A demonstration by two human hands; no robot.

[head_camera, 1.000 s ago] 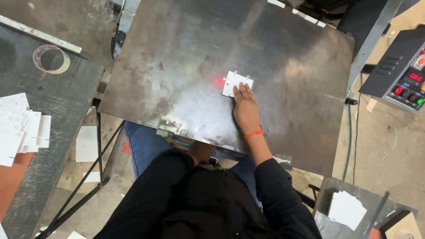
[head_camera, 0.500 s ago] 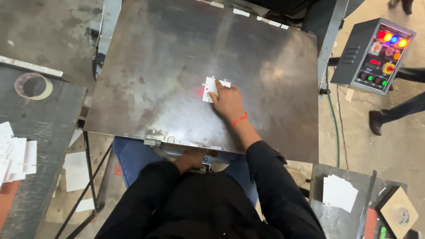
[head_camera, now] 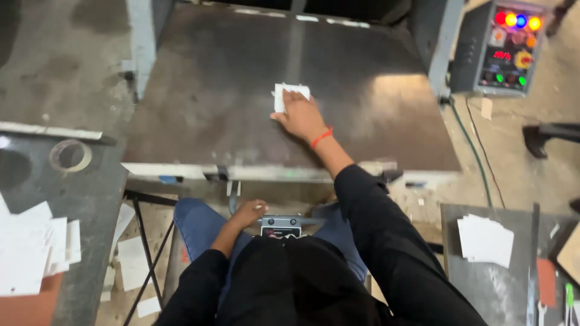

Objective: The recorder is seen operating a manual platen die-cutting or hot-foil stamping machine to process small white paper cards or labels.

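**Right hand pressing a white card on a steel worktop**

The right hand (head_camera: 300, 116), fingers flat and spread rather than closed in a grip, rests on a small white card (head_camera: 290, 95) near the centre of the dark metal worktop (head_camera: 199, 108). The left hand (head_camera: 249, 212) lies loosely curled in the lap, holding nothing, just beside a small metal bracket (head_camera: 281, 223). A stack of white cards (head_camera: 485, 239) sits at lower right; a control box (head_camera: 504, 48) with coloured lamps stands at upper right
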